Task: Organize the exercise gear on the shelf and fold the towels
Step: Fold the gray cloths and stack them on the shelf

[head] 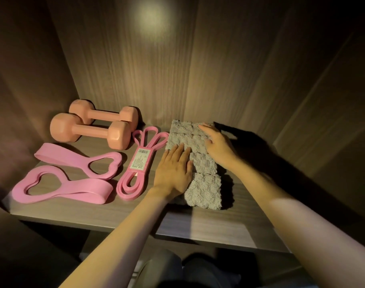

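1. Grey towel (204,186) is lying on the wooden shelf (198,223), right of centre. It is folded into a long narrow strip running from the front edge toward the back panel (156,69).
2. Left hand (174,171) is resting palm-down on the towel's left edge at about mid-length. Its fingers (180,151) are lying straight and close together, flat on the cloth and gripping nothing.
3. Right hand (218,145) is lying palm-down on the far half of the towel. Its fingers (206,129) are reaching toward the back end, spread a little and flat, holding nothing.
4. Both forearms are coming in from the lower edge of the view, bare.
5. Looped pink band (125,183) is lying just left of the towel, bundled lengthwise, with a printed label (140,160) wrapped round its middle. The left hand is sitting just beside it; contact cannot be told.
6. Two flat pink bands with heart-shaped openings are lying at the left of the shelf. The rear heart band (73,157) is pointing its heart to the right, and the front heart band (73,189) is pointing its heart to the left.
7. Two peach dumbbells are sitting at the back left, side by side and roughly parallel. The front dumbbell (90,130) is lying just before the rear dumbbell (103,114), near the back panel.
8. A bright light patch is showing high on the back panel. The right side of the shelf is lying in deep shadow, details unreadable.
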Tool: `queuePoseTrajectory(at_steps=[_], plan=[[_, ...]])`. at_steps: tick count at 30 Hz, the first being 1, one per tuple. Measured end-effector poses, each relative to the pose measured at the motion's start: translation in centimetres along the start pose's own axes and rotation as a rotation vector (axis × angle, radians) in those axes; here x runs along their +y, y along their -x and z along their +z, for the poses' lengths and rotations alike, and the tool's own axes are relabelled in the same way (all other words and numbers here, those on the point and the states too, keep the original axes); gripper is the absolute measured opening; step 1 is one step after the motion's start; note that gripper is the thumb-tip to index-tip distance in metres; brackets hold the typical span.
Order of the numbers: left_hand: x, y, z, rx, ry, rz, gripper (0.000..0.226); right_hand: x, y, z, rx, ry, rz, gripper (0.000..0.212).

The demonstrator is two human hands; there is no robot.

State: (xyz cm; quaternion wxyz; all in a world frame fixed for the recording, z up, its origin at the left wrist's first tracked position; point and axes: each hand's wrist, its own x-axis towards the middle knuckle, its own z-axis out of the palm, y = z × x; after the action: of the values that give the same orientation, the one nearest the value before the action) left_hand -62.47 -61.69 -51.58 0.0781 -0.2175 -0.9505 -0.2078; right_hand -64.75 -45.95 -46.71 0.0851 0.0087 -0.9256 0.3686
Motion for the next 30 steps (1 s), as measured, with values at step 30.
queuePoseTrajectory(at_steps=[30], plan=[[3.8,6.5,-8.2,0.093,0.079,0.044,0.057,-5.8,15.3,-4.6,-0.078,0.401,0.054,0.058]])
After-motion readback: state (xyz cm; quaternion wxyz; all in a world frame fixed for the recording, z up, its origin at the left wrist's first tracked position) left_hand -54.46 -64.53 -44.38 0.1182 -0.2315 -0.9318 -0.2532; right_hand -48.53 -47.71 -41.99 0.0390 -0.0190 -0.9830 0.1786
